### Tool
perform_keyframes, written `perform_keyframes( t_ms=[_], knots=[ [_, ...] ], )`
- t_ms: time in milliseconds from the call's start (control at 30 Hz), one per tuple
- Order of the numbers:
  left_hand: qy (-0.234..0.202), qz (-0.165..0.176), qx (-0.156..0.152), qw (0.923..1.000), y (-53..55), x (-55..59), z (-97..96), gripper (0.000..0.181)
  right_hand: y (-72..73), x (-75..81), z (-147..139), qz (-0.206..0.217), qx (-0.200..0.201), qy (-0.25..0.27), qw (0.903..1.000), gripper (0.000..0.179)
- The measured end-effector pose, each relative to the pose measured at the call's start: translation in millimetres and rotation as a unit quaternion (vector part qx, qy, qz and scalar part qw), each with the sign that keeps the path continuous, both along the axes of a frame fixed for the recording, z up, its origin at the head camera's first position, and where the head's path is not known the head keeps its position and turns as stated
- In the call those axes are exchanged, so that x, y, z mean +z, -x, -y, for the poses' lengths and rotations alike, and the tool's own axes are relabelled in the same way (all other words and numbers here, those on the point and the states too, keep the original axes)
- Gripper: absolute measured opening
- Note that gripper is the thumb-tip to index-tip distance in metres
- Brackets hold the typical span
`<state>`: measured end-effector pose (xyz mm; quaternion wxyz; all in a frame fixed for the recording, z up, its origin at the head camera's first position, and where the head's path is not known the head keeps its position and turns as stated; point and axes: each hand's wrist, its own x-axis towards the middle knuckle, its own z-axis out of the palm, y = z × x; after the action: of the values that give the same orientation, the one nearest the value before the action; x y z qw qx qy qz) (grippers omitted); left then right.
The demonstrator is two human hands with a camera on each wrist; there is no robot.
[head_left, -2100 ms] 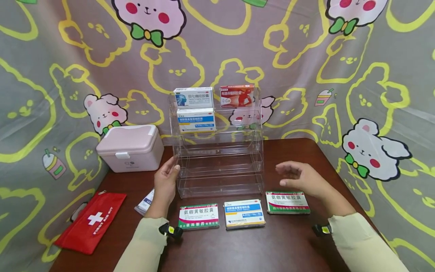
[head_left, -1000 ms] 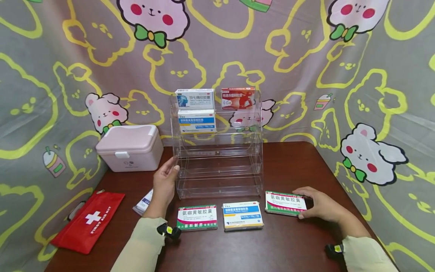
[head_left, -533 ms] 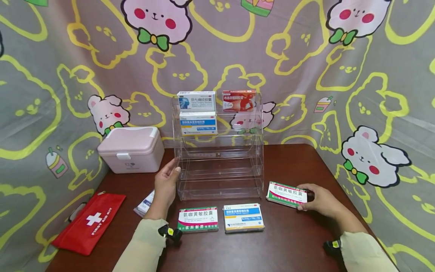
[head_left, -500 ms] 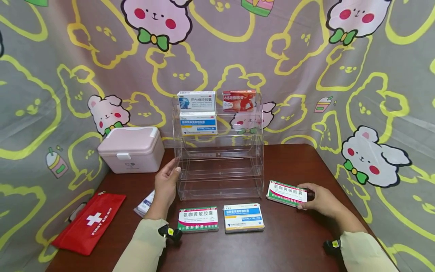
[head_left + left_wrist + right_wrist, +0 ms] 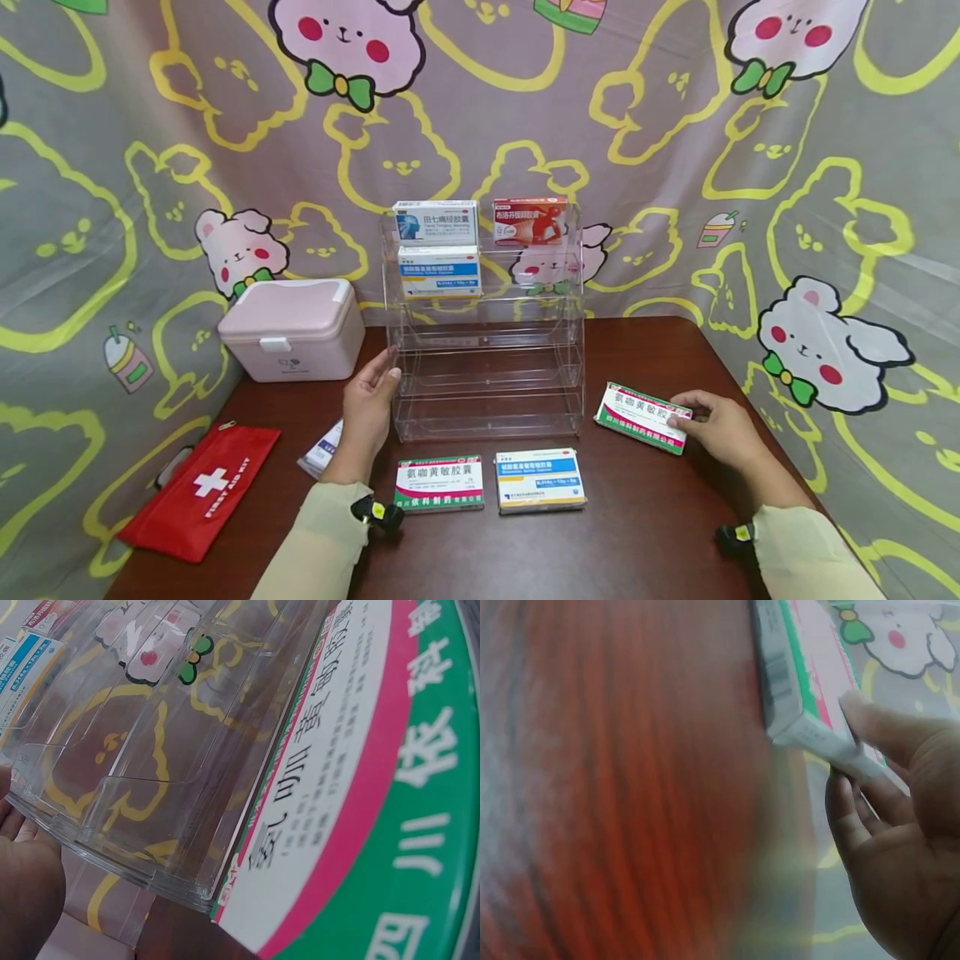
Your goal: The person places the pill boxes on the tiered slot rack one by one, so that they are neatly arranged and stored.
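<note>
My right hand (image 5: 720, 429) pinches the right end of a green-and-white medicine box (image 5: 641, 417), thumb on the printed face and fingers beneath, as the right wrist view shows. The box is tilted, close over the table at the right. My left hand (image 5: 367, 412) grips the left side edge of a clear tiered display rack (image 5: 487, 429), with the thumb in front and the fingers (image 5: 19, 825) round the outside. On the rack's upper tiers stand a white medicine box (image 5: 435, 223), a red one (image 5: 530, 222) and a blue-and-white one (image 5: 438, 273).
In front of the rack lie another green-and-white box (image 5: 438, 483) and a blue-and-white box (image 5: 540, 481). A further box (image 5: 322, 448) is partly hidden behind the left forearm. At the left are a red first aid pouch (image 5: 202, 492) and a pale pink lidded case (image 5: 292, 333).
My right hand has come down to the right-hand green-and-white box, taken hold of it, and raised and tilted it slightly rightward. The left hand stays at the rack.
</note>
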<state>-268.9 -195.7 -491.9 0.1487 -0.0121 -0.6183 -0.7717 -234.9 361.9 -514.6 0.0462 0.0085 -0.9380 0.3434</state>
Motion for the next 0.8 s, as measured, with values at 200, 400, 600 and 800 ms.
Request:
perform_keyframes(
  t_ms=[200,400,600,800],
  knots=[
    [0.013,0.008,0.002,0.9999,-1.8,1.9,-1.0,0.05,-1.9,9.6,3,-0.057,-0.005,-0.05,0.9971,0.018],
    [0.015,0.008,0.006,0.9998,-1.8,2.1,-1.2,0.049,-6.0,25.9,12,-0.094,-0.009,-0.066,0.9933,0.013],
    [0.012,0.015,-0.002,0.9998,-2.0,2.3,-0.2,0.05,-12.5,45.1,22,-0.124,-0.061,-0.037,0.9897,0.019],
    [0.019,0.019,-0.004,0.9996,-0.7,0.9,2.3,0.051,-9.5,68.3,24,-0.179,-0.142,0.08,0.9703,0.026]
  ],
)
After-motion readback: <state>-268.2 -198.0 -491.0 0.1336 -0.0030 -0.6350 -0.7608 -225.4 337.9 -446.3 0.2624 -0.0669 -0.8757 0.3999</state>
